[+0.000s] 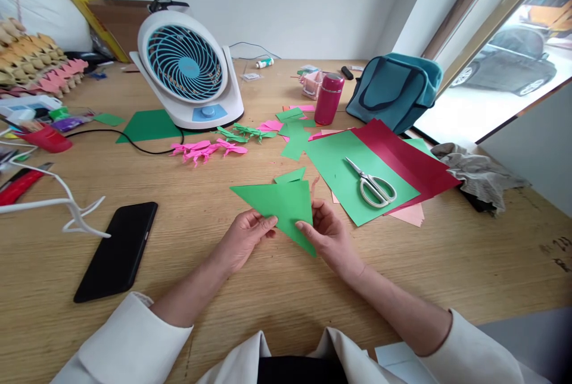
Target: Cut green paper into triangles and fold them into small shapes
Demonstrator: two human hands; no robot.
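Observation:
A green paper triangle [286,204] is held above the wooden table between both hands. My left hand [246,234] pinches its lower left edge, thumb on top. With the thumb over the paper and fingers behind, my right hand [329,235] grips its right side. Just beyond the triangle lies a small green paper scrap [290,176]. Right of my hands, scissors with white handles [376,190] rest closed on a large green sheet [333,161], which overlaps red sheets [397,155].
Pink folded paper figures [208,150] and green ones [245,133] lie before a white fan [190,68]. A black phone [117,253] sits at left beside a white cable [74,208]. Behind the sheets stand a pink bottle [329,99] and a teal bag [393,92].

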